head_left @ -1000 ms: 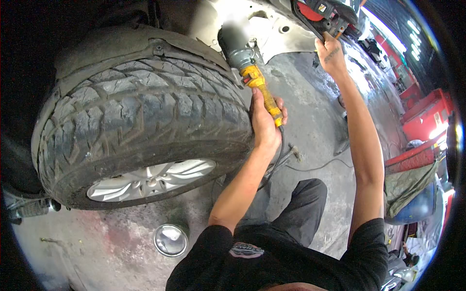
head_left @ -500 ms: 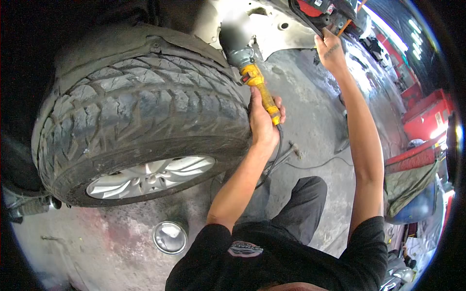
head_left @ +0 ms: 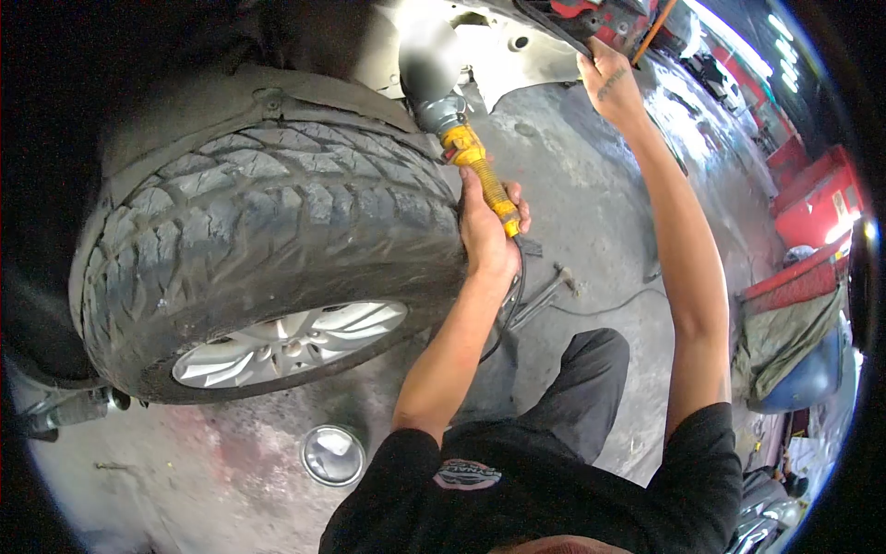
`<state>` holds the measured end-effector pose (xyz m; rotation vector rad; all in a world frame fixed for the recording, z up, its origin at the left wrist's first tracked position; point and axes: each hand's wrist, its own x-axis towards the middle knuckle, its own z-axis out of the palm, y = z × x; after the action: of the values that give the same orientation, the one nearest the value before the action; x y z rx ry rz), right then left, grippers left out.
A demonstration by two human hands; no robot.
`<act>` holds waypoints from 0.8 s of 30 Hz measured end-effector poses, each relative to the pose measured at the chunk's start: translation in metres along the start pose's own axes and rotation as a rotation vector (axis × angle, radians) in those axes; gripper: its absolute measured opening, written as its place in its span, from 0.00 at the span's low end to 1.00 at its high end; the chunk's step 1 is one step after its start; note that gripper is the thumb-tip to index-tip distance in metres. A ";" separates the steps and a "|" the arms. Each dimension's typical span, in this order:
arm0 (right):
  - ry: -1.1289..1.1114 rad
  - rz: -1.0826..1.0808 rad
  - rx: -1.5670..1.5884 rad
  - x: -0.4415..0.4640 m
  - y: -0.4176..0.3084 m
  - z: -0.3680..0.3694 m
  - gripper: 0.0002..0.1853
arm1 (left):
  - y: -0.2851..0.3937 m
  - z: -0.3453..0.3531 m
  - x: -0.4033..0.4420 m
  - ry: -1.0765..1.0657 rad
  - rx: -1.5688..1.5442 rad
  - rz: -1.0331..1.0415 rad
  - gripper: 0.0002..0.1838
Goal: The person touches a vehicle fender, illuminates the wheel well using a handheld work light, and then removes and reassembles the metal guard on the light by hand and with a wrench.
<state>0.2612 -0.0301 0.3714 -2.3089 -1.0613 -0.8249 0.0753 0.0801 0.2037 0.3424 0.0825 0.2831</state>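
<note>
Under the lifted or open front of a vehicle, my left hand (head_left: 486, 229) is wrapped around the ribbed yellow handle of a corded work light (head_left: 466, 148). Its round head points up and glares against a pale metal body panel (head_left: 531, 60). A black cord (head_left: 506, 337) hangs from the handle's lower end. My right hand (head_left: 611, 88) is closed at the dark edge strip (head_left: 558, 28) of the bodywork, upper right; its fingertips are partly hidden. Left of my left hand stands a treaded tire (head_left: 277, 212) with a silver wheel rim (head_left: 291, 346).
A round, shiny lamp-like object (head_left: 333, 455) lies on the concrete floor. A metal bar tool (head_left: 544, 297) rests behind the cord. Red cabinets (head_left: 817, 198) and a blue drum (head_left: 803, 374) draped with cloth stand at right.
The view has shifted slightly, and the work light and both hands appear a little farther left. Both hands keep their hold.
</note>
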 end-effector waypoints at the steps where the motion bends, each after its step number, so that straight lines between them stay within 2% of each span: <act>1: 0.017 -0.046 -0.033 0.000 0.002 0.001 0.14 | 0.000 0.001 -0.001 0.027 0.011 -0.001 0.27; 2: 0.025 -0.033 -0.032 -0.001 0.004 0.003 0.14 | 0.001 0.002 -0.002 0.023 0.024 -0.010 0.27; 4: 0.115 -0.176 0.037 -0.004 0.004 0.006 0.09 | 0.002 0.004 -0.004 0.047 0.040 0.005 0.27; 5: -0.033 0.084 0.039 0.001 0.016 0.006 0.12 | 0.002 0.003 -0.003 0.052 0.052 0.010 0.26; 6: -0.024 0.099 0.042 -0.002 0.014 0.005 0.12 | 0.001 0.001 -0.002 0.050 0.067 0.001 0.26; 8: 0.018 -0.047 0.043 -0.004 0.009 0.006 0.21 | -0.002 -0.002 -0.001 0.030 0.056 0.040 0.25; 9: 0.146 -0.217 0.066 -0.006 0.011 0.007 0.18 | -0.002 -0.002 0.000 0.047 0.070 0.041 0.25; 12: 0.163 -0.269 0.051 -0.005 0.011 0.010 0.20 | -0.002 0.000 -0.003 0.047 0.121 0.072 0.25; 14: 0.122 -0.190 0.105 -0.006 0.010 0.009 0.21 | -0.002 0.000 -0.004 0.038 0.126 0.071 0.24; 16: 0.201 -0.282 0.105 -0.007 0.007 0.011 0.23 | -0.002 -0.001 -0.004 0.039 0.127 0.072 0.23; 20: 0.132 -0.235 0.176 -0.009 -0.003 0.004 0.24 | -0.004 -0.001 -0.002 0.071 0.178 0.088 0.23; 24: 0.187 -0.315 0.142 -0.005 0.010 0.013 0.26 | -0.011 -0.003 0.000 0.120 0.166 0.050 0.23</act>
<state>0.2712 -0.0301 0.3570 -1.9321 -1.3698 -1.0258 0.0780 0.0717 0.1971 0.4930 0.2169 0.3473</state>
